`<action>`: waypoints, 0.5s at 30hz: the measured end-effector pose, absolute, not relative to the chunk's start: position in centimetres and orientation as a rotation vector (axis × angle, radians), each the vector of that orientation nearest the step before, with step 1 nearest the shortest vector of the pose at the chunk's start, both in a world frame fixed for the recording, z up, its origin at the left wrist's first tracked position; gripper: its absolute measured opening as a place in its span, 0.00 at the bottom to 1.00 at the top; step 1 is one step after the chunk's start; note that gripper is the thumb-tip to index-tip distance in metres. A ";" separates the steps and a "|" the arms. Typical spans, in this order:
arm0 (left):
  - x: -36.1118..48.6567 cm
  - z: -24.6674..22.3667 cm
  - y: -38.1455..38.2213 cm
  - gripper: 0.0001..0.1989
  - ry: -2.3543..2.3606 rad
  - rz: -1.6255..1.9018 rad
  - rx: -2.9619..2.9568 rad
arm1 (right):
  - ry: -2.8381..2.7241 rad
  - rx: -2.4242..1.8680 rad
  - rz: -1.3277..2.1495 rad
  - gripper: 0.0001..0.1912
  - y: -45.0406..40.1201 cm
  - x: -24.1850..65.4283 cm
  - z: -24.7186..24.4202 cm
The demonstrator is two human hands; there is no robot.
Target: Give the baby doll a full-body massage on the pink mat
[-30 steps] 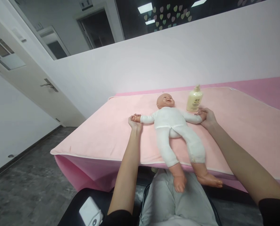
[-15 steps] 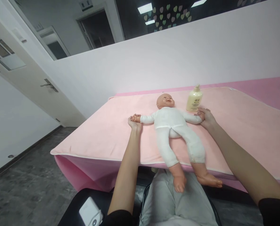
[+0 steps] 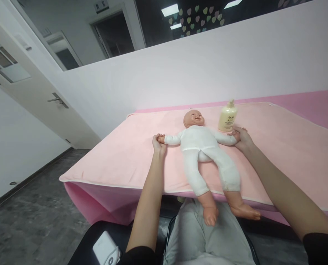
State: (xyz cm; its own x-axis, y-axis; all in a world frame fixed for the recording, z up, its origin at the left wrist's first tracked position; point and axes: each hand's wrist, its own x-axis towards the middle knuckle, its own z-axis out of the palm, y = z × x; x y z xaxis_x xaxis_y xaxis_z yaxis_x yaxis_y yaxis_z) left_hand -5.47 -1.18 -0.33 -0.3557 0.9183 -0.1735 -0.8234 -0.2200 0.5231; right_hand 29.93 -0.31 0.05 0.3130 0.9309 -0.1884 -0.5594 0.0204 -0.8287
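Observation:
A baby doll (image 3: 198,138) in a white cloth suit lies on its back on the pink blanket (image 3: 111,158), its arms spread and its feet past the front edge, above my lap. My left hand (image 3: 159,143) is closed round the doll's hand on the left side. On the right side, my right hand (image 3: 242,139) holds the doll's other hand, fingers curled round it. A pale yellow pump bottle (image 3: 227,117) stands upright just behind my right hand, close to the doll's arm.
Behind the table is a white wall (image 3: 180,77) with a dark window above it. A door (image 3: 42,84) is at the left. Below, a white device (image 3: 106,248) lies on a black seat (image 3: 84,243) beside my left forearm.
The fingers of my left hand have closed further round the doll's hand, and that hand has shifted slightly to the right. My right hand, the doll and the bottle look almost the same.

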 end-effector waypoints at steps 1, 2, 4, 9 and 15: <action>-5.5 -0.3 -1.2 0.06 0.647 1.834 0.213 | -0.474 -0.970 1.223 0.07 -0.3 30.0 0.0; -5.5 -0.3 -1.2 0.07 0.643 1.838 0.218 | -0.471 -0.956 1.222 0.07 -0.2 30.0 0.0; -5.4 -0.3 -1.1 0.08 0.627 1.836 0.212 | -0.472 -0.932 1.231 0.08 -0.2 30.1 -0.1; -5.0 -0.3 -0.8 0.09 0.639 1.831 0.212 | -0.463 -0.899 1.238 0.07 -0.4 30.0 0.1; -4.9 -0.7 -0.7 0.14 0.668 1.878 0.264 | -0.455 -0.923 1.233 0.09 -0.8 29.7 0.5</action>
